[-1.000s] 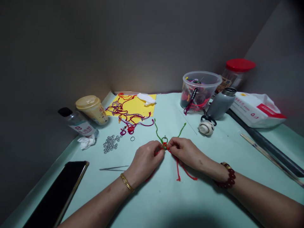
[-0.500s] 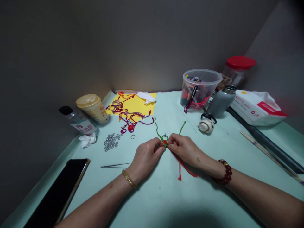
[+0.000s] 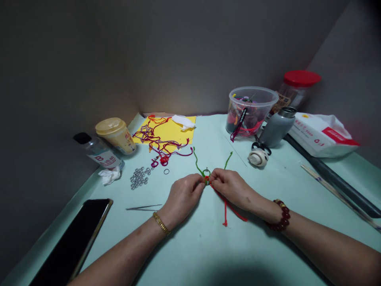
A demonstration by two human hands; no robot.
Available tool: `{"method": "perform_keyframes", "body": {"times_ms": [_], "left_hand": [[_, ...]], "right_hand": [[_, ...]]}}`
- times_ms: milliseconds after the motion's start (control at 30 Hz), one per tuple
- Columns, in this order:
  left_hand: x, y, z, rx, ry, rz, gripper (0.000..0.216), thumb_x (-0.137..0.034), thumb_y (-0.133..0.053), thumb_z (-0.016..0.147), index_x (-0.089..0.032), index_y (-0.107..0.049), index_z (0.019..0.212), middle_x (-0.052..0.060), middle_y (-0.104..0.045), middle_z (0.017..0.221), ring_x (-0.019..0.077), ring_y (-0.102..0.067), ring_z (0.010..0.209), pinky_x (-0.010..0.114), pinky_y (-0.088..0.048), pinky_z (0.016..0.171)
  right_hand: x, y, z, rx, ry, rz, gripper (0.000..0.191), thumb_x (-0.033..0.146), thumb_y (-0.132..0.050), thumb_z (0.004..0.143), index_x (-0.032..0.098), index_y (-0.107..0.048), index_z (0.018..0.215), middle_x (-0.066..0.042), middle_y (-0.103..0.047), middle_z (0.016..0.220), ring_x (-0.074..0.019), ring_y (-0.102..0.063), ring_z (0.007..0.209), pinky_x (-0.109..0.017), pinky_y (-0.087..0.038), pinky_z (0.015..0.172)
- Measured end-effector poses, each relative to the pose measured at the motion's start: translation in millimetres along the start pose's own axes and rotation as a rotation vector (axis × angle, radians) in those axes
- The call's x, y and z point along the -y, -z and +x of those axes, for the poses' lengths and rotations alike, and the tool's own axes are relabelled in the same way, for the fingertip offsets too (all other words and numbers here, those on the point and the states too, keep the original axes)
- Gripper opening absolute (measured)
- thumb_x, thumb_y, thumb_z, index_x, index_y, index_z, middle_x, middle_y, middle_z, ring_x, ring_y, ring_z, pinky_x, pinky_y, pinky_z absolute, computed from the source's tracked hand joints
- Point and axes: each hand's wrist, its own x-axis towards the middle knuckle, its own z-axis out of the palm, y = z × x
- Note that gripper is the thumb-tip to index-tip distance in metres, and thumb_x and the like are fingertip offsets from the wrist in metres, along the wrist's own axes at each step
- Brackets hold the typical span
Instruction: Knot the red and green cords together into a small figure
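Note:
My left hand (image 3: pixel 183 196) and my right hand (image 3: pixel 233 186) meet at the middle of the pale green table (image 3: pixel 190 246), fingertips pinched on a small red and green cord knot (image 3: pixel 206 179) tied at a metal ring (image 3: pixel 206 172). Two green cord ends (image 3: pixel 197 161) run away from the knot toward the back. Red cord ends (image 3: pixel 226 208) trail toward me under my right hand. A gold bracelet is on my left wrist, a dark red bead bracelet on my right.
Tweezers (image 3: pixel 143 207), a pile of metal rings (image 3: pixel 138 177) and a phone (image 3: pixel 71 242) lie left. A yellow sheet with tangled cords (image 3: pixel 162 137), a cup (image 3: pixel 116 136) and a bottle (image 3: pixel 98 153) sit behind. A clear tub (image 3: pixel 251 111), flask (image 3: pixel 277 127) and scissors (image 3: pixel 261 149) stand right.
Both hands have drawn slightly closer at the knot and shifted a little away from me; the red cord ends moved with them. Nothing else on the table moved.

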Motion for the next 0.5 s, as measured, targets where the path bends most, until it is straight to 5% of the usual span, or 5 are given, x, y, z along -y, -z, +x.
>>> {"method": "perform_keyframes", "body": {"times_ms": [500], "left_hand": [[-2.4,1.7,-1.4,0.008,0.024,0.008,0.02,-0.019,-0.047,0.09,-0.02,-0.067,0.09,0.001,-0.071,0.083,0.0151,-0.062,0.073,0.024,-0.041,0.065]], "right_hand": [[-4.1,-2.1,-0.2,-0.025,-0.011,0.034,0.015,0.013,-0.047,0.077,0.019,-0.059,0.074,0.003,-0.057,0.063,-0.0117,-0.047,0.06,-0.023,-0.031,0.055]]}}
